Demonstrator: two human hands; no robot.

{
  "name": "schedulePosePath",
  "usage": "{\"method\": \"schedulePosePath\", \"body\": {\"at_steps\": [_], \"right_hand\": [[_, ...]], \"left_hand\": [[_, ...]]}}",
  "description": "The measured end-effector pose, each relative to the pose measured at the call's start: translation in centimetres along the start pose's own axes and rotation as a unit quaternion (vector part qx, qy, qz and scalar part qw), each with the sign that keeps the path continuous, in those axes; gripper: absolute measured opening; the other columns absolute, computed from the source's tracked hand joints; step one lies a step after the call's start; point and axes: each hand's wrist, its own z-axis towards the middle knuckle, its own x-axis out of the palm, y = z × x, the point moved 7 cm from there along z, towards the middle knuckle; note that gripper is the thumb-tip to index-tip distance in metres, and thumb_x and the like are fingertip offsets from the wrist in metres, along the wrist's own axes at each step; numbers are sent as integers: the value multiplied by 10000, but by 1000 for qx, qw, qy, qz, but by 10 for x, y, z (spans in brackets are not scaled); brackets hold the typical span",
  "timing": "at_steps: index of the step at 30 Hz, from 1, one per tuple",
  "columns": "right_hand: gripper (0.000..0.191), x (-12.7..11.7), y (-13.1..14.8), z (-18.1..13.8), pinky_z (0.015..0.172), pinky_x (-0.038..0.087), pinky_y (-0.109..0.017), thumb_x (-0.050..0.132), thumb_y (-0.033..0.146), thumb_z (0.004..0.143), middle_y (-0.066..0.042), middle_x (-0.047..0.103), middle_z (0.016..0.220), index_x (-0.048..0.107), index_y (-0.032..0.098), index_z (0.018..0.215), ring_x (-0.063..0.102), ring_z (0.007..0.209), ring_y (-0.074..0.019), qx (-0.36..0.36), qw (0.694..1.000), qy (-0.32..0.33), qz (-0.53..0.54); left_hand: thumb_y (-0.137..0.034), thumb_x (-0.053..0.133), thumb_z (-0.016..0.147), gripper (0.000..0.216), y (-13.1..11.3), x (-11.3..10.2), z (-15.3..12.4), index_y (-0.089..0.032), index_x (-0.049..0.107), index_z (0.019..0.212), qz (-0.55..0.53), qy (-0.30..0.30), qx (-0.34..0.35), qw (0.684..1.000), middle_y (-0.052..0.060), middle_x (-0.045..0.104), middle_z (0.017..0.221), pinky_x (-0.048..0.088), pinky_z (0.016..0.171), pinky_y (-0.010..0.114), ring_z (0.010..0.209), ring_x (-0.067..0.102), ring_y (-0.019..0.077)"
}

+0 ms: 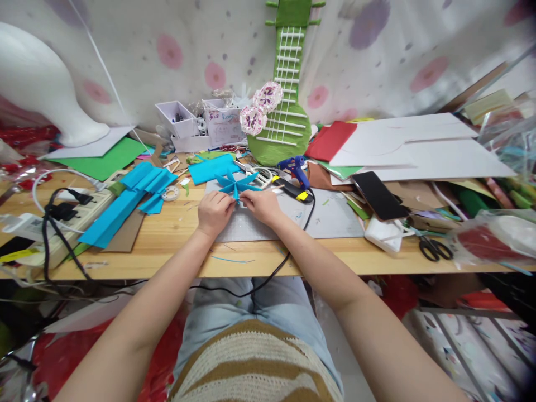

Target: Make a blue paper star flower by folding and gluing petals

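A blue paper star-shaped flower (234, 183) with several narrow pointed petals is held over the grey cutting mat (330, 220). My left hand (216, 212) pinches its near left side, fingers closed. From the right, my right hand (262, 205) pinches the near edge, its fingertips close to those of the left. The fingertips partly cover the lower petals. Just behind the flower lie a flat piece of blue paper (213, 168) and scissors with pale handles (263, 177). A blue glue gun (296, 169) and a black-and-yellow utility knife (292, 190) are to the right.
Folded blue paper strips (121, 209) and a power strip (79, 215) with cables lie left. Right are a phone (379, 195), black-handled scissors (435, 248) and stacked white sheets (377, 145). A green model lute (280, 134) stands behind. The glue gun's cord hangs over the table edge.
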Motion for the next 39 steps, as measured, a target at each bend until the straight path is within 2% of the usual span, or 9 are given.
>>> {"method": "schedulePosePath", "body": {"at_steps": [5,10,15,19,25,32,39], "right_hand": [[222,0,-5,1,666,373,-264,495,360,864,-19,682,849,664,258,968,592,801,-179,29,999,7,40],[116,-2,1,7,787,376,-278,577,254,817,-56,604,917,675,193,829,518,904,-173,-48,994,-24,100],[96,6,1,9,718,366,-245,537,177,827,-29,590,826,633,172,829,512,794,-138,-42,985,30,165],[101,3,4,6,694,364,-237,526,191,835,-28,603,846,597,173,904,515,777,-136,-44,985,12,165],[174,1,12,-2,760,389,-264,467,190,864,-70,580,985,583,186,993,513,904,-170,-114,985,-35,127],[144,4,11,1,779,387,-269,467,172,864,-67,591,917,607,179,895,514,886,-170,-123,982,-59,128],[115,6,7,2,776,403,-260,495,156,849,-61,609,886,608,163,868,532,855,-161,-98,982,-40,159]], "left_hand": [[-315,497,860,230,-1,-2,-1,-200,645,727,10,-3,19,1000,48,672,748,381,658,326,750,547,193],[-304,479,871,214,-1,-2,-2,-207,663,817,15,10,23,1000,51,667,759,381,666,326,754,540,193],[-267,475,873,209,-4,-3,-3,-229,665,794,21,11,43,999,37,667,768,375,674,325,758,536,187],[-284,487,867,219,-3,-5,-2,-220,651,737,17,10,36,999,38,672,768,372,686,336,757,540,193],[-287,463,879,222,0,-5,-1,-211,645,776,-20,22,8,1000,55,679,792,372,707,352,769,551,201],[-319,461,879,222,4,-2,-2,-208,639,807,-33,32,-10,999,57,686,818,376,724,345,788,562,202],[-328,482,860,194,2,2,-4,-199,619,811,-14,32,4,999,57,670,774,382,704,329,763,560,207]]}}
